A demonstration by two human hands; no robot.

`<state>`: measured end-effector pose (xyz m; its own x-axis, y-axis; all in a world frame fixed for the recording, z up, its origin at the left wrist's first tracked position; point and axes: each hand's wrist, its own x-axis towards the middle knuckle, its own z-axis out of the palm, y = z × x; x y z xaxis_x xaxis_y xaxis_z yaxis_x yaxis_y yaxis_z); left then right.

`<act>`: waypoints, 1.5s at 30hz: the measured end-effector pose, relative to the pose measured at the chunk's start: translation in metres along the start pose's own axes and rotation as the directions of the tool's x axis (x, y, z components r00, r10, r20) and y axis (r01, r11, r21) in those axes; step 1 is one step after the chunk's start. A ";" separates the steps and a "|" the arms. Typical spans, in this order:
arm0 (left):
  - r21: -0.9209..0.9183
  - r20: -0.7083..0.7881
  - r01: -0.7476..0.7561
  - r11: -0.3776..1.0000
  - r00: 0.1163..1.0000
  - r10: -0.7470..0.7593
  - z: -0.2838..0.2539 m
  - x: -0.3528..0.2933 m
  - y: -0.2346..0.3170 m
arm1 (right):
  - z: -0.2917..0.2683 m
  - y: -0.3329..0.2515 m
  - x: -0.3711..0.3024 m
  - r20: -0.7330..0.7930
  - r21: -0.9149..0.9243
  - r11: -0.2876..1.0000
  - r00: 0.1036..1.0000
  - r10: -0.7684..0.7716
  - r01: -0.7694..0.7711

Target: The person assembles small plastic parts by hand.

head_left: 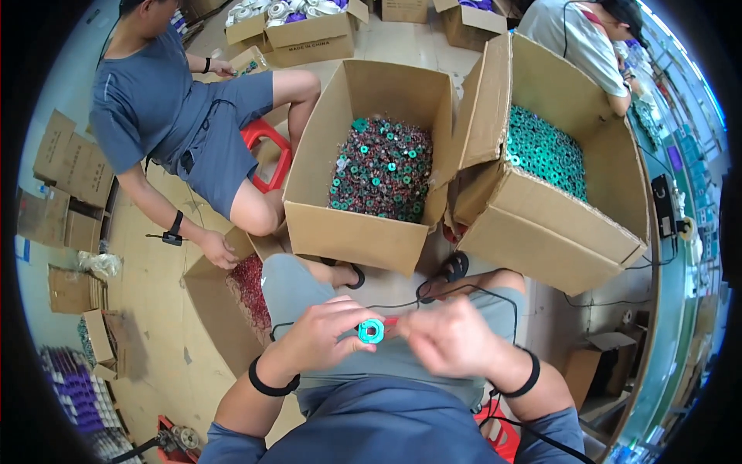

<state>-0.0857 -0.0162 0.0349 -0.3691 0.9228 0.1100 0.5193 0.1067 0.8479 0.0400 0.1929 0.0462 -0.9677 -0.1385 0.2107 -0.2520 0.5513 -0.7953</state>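
My left hand (328,334) pinches a small green ring-shaped part (371,331) with a hole through its middle, held above my lap. Close by on its right is my right hand (450,337), blurred by motion. Its fingers look curled closed, but what they hold, if anything, cannot be made out. A short red piece (391,322) shows between the two hands; which of them it belongs to is unclear. Beyond my knees stands an open cardboard box (355,234) holding a heap of dark reddish bits mixed with green rings (379,170).
Another open box (541,232), full of green ring parts (545,151), stands at the right. Red pieces (251,290) fill a low box by my left knee. A co-worker (178,116) sits at the left, another person (576,46) at the far right. A cable (502,296) crosses my lap.
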 end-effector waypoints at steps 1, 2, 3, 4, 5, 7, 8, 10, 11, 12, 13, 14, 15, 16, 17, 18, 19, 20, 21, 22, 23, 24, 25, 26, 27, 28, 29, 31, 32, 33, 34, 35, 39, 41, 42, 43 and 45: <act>-0.022 0.008 -0.020 1.000 1.000 0.020 -0.001 0.001 0.004 | -0.001 0.010 0.001 -0.029 -0.007 0.999 0.999 0.046 -0.046; -0.025 0.011 -0.022 0.999 1.000 0.022 0.001 0.002 0.001 | 0.008 0.013 -0.003 0.033 -0.069 0.997 0.999 0.030 -0.028; -0.002 0.004 -0.031 1.000 1.000 0.031 0.004 0.001 -0.005 | 0.015 0.006 -0.010 0.073 -0.066 0.997 0.997 -0.033 0.038; 0.026 -0.008 -0.031 0.999 0.999 0.032 0.005 0.001 -0.008 | 0.010 -0.003 -0.009 0.056 -0.043 0.999 0.998 -0.025 0.028; 0.028 -0.012 -0.025 0.999 1.000 0.025 0.004 -0.001 -0.006 | 0.004 -0.010 -0.007 0.039 -0.019 1.000 0.999 -0.016 0.017; 0.001 0.017 -0.013 1.000 1.000 0.013 0.002 0.000 0.001 | 0.003 0.010 0.000 -0.044 0.024 0.998 0.998 0.053 -0.052; 0.000 0.019 -0.015 1.000 1.000 0.015 0.003 0.000 -0.001 | 0.014 0.013 -0.006 0.038 -0.059 0.998 0.999 0.037 -0.035; 0.018 0.013 -0.019 1.000 1.000 0.019 0.005 0.002 -0.009 | 0.011 -0.001 -0.010 0.081 -0.056 0.998 0.996 -0.030 0.034; 0.017 0.012 -0.011 1.000 1.000 0.011 0.005 -0.001 -0.006 | 0.003 -0.008 -0.008 0.050 -0.031 0.999 0.998 -0.025 0.026; 0.011 0.021 -0.005 1.000 1.000 0.005 0.004 -0.002 0.000 | 0.002 -0.001 -0.004 -0.002 -0.011 1.000 1.000 0.010 -0.010; 0.004 0.031 -0.012 1.000 0.999 0.011 0.003 0.001 0.002 | 0.002 0.007 -0.001 -0.060 0.001 0.999 0.997 0.047 -0.047; 0.003 0.032 -0.017 1.000 0.999 0.017 0.005 0.001 0.000 | 0.013 0.012 -0.007 0.040 -0.104 0.994 0.998 0.041 -0.037; 0.010 0.023 -0.022 1.000 1.000 0.021 0.007 0.000 -0.004 | 0.018 0.005 -0.016 0.095 -0.073 0.997 0.995 -0.021 0.028; 0.017 0.011 -0.014 1.000 1.000 0.014 0.007 -0.001 -0.004 | 0.007 -0.005 -0.012 0.057 -0.050 0.998 0.998 -0.022 0.025; 0.016 0.008 -0.008 1.000 1.000 0.008 0.006 -0.002 -0.002 | -0.002 -0.011 -0.009 0.018 -0.027 0.999 1.000 -0.021 0.022; 0.009 0.000 -0.017 1.000 1.000 0.017 0.005 -0.002 0.003 | 0.004 -0.005 -0.010 0.023 -0.022 1.000 1.000 -0.022 0.022; 0.003 -0.005 -0.038 0.999 0.999 0.038 0.003 0.002 0.006 | 0.009 0.004 -0.007 0.051 -0.054 0.999 0.999 -0.001 0.004; 0.004 -0.004 -0.045 0.999 0.999 0.045 0.004 0.003 0.003 | 0.010 0.009 -0.006 0.078 -0.087 0.996 0.997 0.021 -0.014; 0.007 0.006 -0.036 0.999 0.999 0.036 0.006 0.003 -0.003 | 0.006 0.007 -0.010 0.074 -0.092 0.996 0.997 0.021 -0.014; 0.010 0.016 -0.017 1.000 1.000 0.017 0.006 0.002 -0.003 | -0.002 -0.007 -0.009 0.034 -0.055 0.998 0.999 0.005 -0.003; 0.009 0.015 -0.013 1.000 1.000 0.013 0.005 0.000 0.000 | -0.006 -0.015 -0.009 -0.007 -0.018 1.000 1.000 -0.009 0.009; 0.008 0.002 -0.028 1.000 1.000 0.028 0.003 -0.001 0.005 | 0.002 -0.008 -0.010 -0.006 -0.015 1.000 1.000 -0.009 0.009; 0.008 -0.010 -0.054 0.999 0.999 0.054 0.002 0.002 0.010 | 0.008 0.002 -0.007 0.020 -0.041 0.999 1.000 0.014 -0.013; 0.009 -0.009 -0.061 0.998 0.998 0.061 0.003 0.002 0.006 | 0.010 0.006 -0.005 0.044 -0.067 0.997 0.998 0.037 -0.034; 0.013 0.006 -0.050 0.999 0.999 0.050 0.006 0.001 -0.002 | 0.006 0.004 -0.011 0.040 -0.073 0.997 0.998 0.038 -0.035; 0.018 0.018 -0.028 0.999 0.999 0.028 0.006 0.000 -0.003 | -0.001 -0.010 -0.011 0.037 -0.060 0.998 0.999 0.005 -0.002; 0.018 0.018 -0.024 1.000 1.000 0.024 0.006 -0.002 -0.001 | -0.005 -0.017 -0.011 0.034 -0.047 0.998 0.999 -0.028 0.030; -0.010 -0.015 -0.069 0.998 0.997 0.069 0.006 -0.002 0.011 | -0.004 0.002 -0.008 -0.041 0.010 0.999 0.998 0.049 -0.048; -0.011 -0.014 -0.077 0.997 0.997 0.077 0.006 0.000 0.008 | 0.008 0.009 -0.010 0.035 -0.062 0.997 0.999 0.042 -0.039; 0.018 0.010 -0.062 0.998 0.998 0.062 0.008 0.001 0.001 | 0.017 0.003 -0.017 0.043 -0.048 0.997 0.998 -0.052 0.054; 0.058 0.021 -0.040 0.998 0.999 0.038 0.006 0.003 -0.007 | 0.007 -0.004 -0.010 0.028 -0.031 0.998 0.998 -0.062 0.063; 0.055 0.025 -0.033 0.998 0.999 0.032 0.006 0.000 -0.003 | -0.001 -0.014 -0.010 0.009 -0.005 0.999 0.998 -0.054 0.054; 0.029 0.007 -0.063 0.998 0.998 0.063 0.008 0.000 0.002 | 0.015 0.006 -0.017 0.032 -0.033 0.999 0.999 -0.020 0.021; 0.047 -0.001 -0.056 0.997 0.998 0.056 0.007 0.000 -0.001 | 0.008 -0.011 -0.017 -0.013 0.026 0.999 0.999 -0.042 0.043; 0.040 -0.012 -0.042 0.998 0.999 0.042 0.005 -0.001 0.002 | 0.002 -0.002 -0.010 -0.037 0.017 1.000 0.999 0.012 -0.012; 0.024 -0.010 -0.030 0.999 0.999 0.030 0.005 -0.003 0.007 | -0.002 0.004 -0.009 -0.068 0.010 0.997 0.994 0.081 -0.081; 0.025 -0.008 -0.049 0.998 0.999 0.049 0.010 0.001 -0.003 | 0.021 0.012 -0.025 0.081 -0.088 0.996 0.996 -0.022 0.029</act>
<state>-0.0800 -0.0117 0.0269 -0.3489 0.9241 0.1558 0.5559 0.0703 0.8282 0.0614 0.1853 0.0193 -0.9592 -0.2168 0.1816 -0.2788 0.6172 -0.7358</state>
